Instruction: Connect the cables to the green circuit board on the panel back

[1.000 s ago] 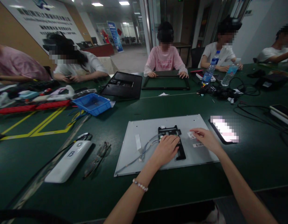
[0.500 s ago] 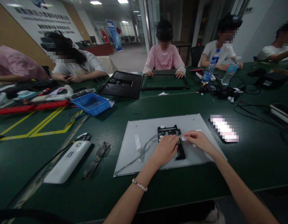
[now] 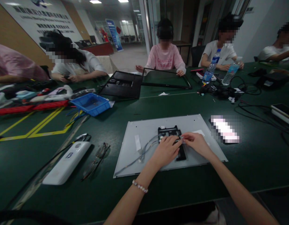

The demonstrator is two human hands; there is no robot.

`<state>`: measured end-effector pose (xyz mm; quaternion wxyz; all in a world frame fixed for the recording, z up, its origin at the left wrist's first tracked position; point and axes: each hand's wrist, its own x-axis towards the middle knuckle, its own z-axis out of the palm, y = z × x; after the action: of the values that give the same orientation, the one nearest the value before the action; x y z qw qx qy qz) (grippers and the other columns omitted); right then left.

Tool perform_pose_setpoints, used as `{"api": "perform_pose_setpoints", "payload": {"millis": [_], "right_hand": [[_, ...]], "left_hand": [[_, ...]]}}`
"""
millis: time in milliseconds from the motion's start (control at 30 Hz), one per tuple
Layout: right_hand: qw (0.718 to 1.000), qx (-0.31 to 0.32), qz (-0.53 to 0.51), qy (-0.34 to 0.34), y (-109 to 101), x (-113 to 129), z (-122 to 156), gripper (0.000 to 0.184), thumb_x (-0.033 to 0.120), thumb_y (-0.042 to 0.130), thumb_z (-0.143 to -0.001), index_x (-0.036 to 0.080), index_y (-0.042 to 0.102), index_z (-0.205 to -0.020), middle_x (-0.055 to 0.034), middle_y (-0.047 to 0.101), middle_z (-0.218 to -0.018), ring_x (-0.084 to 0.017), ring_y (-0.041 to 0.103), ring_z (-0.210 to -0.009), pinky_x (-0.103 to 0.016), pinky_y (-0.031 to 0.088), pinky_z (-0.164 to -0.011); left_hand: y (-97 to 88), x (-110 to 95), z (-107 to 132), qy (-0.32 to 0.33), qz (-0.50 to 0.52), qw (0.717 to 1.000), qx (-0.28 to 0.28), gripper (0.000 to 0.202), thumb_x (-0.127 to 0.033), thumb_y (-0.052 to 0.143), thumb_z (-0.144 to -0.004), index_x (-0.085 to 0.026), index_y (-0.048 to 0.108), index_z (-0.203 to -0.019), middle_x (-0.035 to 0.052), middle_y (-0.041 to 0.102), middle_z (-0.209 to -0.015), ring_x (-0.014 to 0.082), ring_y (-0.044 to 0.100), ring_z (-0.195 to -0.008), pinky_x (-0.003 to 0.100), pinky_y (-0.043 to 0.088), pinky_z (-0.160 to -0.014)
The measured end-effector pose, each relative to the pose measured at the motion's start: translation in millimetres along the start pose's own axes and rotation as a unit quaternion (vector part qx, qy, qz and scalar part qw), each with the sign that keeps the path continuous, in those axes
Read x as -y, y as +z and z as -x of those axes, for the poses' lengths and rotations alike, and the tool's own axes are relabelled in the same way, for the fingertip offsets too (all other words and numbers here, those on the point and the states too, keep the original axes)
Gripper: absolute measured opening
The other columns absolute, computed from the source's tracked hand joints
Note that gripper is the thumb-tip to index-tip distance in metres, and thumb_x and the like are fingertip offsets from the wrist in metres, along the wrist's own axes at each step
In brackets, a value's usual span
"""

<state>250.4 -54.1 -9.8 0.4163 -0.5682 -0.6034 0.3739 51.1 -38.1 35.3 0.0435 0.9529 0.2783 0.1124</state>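
Note:
A light grey flat panel (image 3: 132, 161) lies on the green table in front of me, with a black plastic bracket (image 3: 181, 153) on its middle. My left hand (image 3: 166, 149) rests across the bracket with its fingers stretched out. At the bracket's right edge, my right hand (image 3: 198, 144) is closed in a pinch, its fingertips close to the left ones. What it pinches is too small to make out. Grey cables (image 3: 145, 150) curve from the bracket to the panel's lower left corner. A white strip (image 3: 137, 143) lies on the panel's left part.
Left of the panel lie eyeglasses (image 3: 95, 162) and a white power bank (image 3: 67, 164). A phone (image 3: 225, 129) lies to the right, and a blue tray (image 3: 91, 104) stands farther back. Across the table a person (image 3: 165, 56) holds a black frame (image 3: 168, 85) beside a black cover (image 3: 122, 86).
My right hand has moved slightly left, closer to my left fingers. Across the table, the black frame's left side has been lifted and the person's hand there has moved left.

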Motion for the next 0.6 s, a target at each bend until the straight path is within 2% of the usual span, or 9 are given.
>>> {"api": "perform_pose_setpoints", "payload": {"millis": [233, 600], "right_hand": [[0.979, -0.036, 0.176, -0.096, 7.1, 16.1, 10.5, 0.018, 0.016, 0.052, -0.079, 0.020, 0.066, -0.089, -0.0042, 0.068, -0.085, -0.018, 0.062, -0.078, -0.032, 0.049, -0.072], [0.985, -0.065, 0.142, -0.078, 5.8, 11.0, 10.0, 0.017, 0.018, 0.051, -0.080, 0.020, 0.066, -0.087, -0.0036, 0.068, -0.084, -0.018, 0.062, -0.076, -0.031, 0.049, -0.071]], "left_hand": [[1.1, -1.3, -1.0, 0.006, -0.042, 0.999, 0.008, 0.030, -0.018, 0.045, -0.088, -0.019, 0.049, -0.118, 0.0093, 0.047, -0.127, 0.0235, 0.043, -0.118, 0.040, 0.035, -0.098], [0.2, -2.6, -0.9, 0.011, -0.056, 0.998, 0.012, 0.039, -0.018, 0.043, -0.089, -0.020, 0.043, -0.127, 0.0094, 0.044, -0.131, 0.0238, 0.041, -0.121, 0.040, 0.033, -0.100]]}}
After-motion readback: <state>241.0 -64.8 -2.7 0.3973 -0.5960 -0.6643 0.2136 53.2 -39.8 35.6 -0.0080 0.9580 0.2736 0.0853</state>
